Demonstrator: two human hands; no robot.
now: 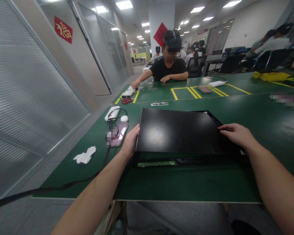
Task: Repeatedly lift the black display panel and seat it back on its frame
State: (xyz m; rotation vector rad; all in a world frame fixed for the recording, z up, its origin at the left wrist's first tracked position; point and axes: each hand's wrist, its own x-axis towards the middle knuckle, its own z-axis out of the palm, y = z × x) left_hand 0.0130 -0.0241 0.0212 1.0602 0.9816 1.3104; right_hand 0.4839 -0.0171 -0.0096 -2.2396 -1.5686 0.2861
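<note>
Panel [176, 130] Gripped at Both Edges, Skewed over the Frame [214, 119]

The panel's left edge is clasped by the left hand [131, 140] and its right edge by the right hand [236, 133]; whether the frame is pinched there too cannot be told. The panel is held over the frame, out of line with it, so that the frame's far right corner is left uncovered. Along the frame's near side, a green circuit board [156, 164] is exposed.

If one side were lowered sooner than the other, a corner could be caught on the frame's rim and the panel bent or cracked. If it were slid toward the frame's near side, the circuit board might be scraped. Any cable beneath would be hidden from view and could be strained by a sudden lift. Left of the frame, beyond a phone [123, 130], a dark strap [68, 185] is trailed; if it were snagged by an arm, the grip could be jolted.
</note>
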